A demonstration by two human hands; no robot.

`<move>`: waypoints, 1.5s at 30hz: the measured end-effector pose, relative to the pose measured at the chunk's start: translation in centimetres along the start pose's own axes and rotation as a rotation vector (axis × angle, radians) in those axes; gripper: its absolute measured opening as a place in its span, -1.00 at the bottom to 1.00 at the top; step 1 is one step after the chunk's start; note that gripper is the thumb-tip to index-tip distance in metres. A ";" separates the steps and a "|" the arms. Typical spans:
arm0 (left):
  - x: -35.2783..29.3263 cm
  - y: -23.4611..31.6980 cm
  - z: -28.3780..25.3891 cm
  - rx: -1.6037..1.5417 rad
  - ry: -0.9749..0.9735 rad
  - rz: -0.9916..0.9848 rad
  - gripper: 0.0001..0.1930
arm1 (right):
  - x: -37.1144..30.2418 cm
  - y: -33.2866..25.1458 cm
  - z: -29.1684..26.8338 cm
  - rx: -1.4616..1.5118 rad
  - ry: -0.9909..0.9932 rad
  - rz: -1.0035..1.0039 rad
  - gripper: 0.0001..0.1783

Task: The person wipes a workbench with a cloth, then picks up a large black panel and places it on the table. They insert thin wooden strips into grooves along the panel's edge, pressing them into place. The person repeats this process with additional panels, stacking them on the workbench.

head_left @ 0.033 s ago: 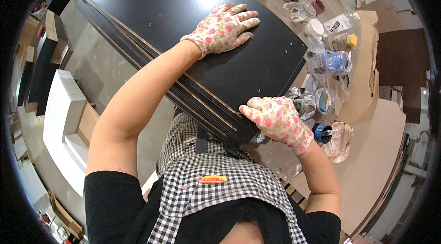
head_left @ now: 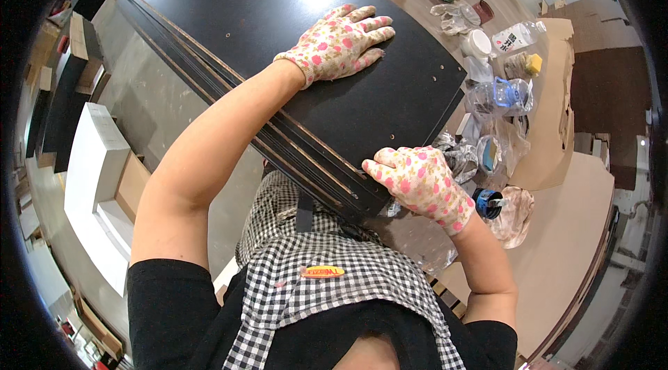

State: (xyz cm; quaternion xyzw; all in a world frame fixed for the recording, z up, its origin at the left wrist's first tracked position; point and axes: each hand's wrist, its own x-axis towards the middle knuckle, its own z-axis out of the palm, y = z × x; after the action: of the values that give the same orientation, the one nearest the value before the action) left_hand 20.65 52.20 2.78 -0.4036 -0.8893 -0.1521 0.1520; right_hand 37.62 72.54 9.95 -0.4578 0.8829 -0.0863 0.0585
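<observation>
A large black panel [head_left: 264, 4] with small drilled holes lies on top of a stack of similar dark boards [head_left: 184, 57], whose raw brown edges face me. My left hand [head_left: 339, 44], in a pink-flowered work glove, rests flat on the panel with its fingers spread. At the near right corner, my right hand [head_left: 421, 187] wears a matching glove. Its fingers are curled around the panel's edge, and their tips are partly hidden. A dark strap [head_left: 305, 212] hangs on my checked apron [head_left: 278, 258], just below the stack.
Right of the boards, the table holds a clear bottle [head_left: 516, 37], a blue-handled plastic jug [head_left: 511, 93], a white jar [head_left: 476, 43], crumpled foil [head_left: 458, 155], a black-and-blue tin [head_left: 488, 203] and a stained cloth [head_left: 513, 217]. White box-like pieces [head_left: 94, 189] stand on the floor at left.
</observation>
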 end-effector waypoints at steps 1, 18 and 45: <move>0.0 0.0 0.1 -0.002 0.006 0.000 -0.54 | 0.0 0.1 -0.1 -0.007 -0.008 -0.020 -0.67; -0.5 0.0 -1.3 -0.108 -0.033 0.053 -0.56 | -2.7 1.0 0.7 0.604 0.316 0.243 -0.80; -11.8 5.0 -5.4 -0.071 -0.108 0.013 -0.35 | -5.7 -3.3 1.9 0.624 0.547 0.424 -0.76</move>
State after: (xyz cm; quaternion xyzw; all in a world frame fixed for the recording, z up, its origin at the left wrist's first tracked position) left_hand 32.65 45.33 3.79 -0.4223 -0.8876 -0.1603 0.0903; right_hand 43.88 75.20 8.91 -0.1882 0.8718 -0.4516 -0.0253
